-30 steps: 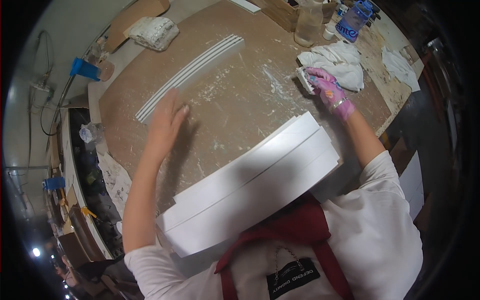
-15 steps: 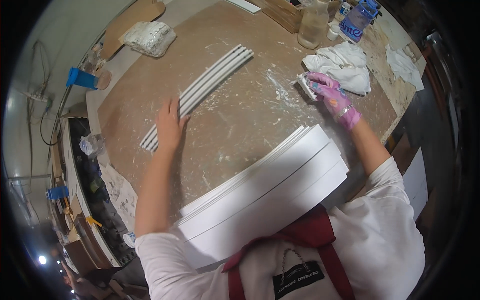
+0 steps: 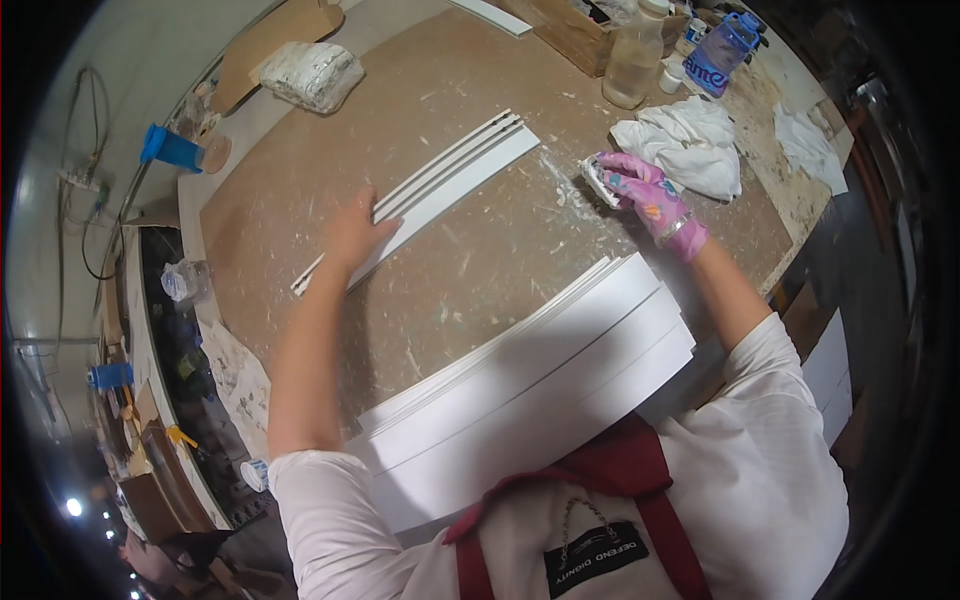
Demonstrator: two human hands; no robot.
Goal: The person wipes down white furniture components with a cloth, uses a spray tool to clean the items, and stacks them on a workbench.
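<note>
My bare left hand (image 3: 357, 238) lies across a bundle of long white strips (image 3: 440, 165), fingers on the far side and thumb on the near side. Several of these strips stand on edge, their narrow sides up. The nearest strip (image 3: 490, 160) lies flat, its broad white face upward. In a pink patterned glove, my right hand (image 3: 645, 195) is closed on a small white-smeared pad (image 3: 597, 183), whose exact kind I cannot make out. It is just right of the strips' far end, near a crumpled white cloth (image 3: 690, 140).
A stack of wide white boards (image 3: 530, 380) lies close to my body on the brown, smeared tabletop (image 3: 440, 320). A white-coated lump (image 3: 312, 75) and a blue cup (image 3: 170, 150) are at the far left. A cloudy bottle (image 3: 632, 60) and a blue-purple bottle (image 3: 720, 55) stand far right.
The nearest strip has turned from its edge to lie flat, broad face up. My left hand has shifted slightly right with the bundle. My right hand has come a little left with the pad.
</note>
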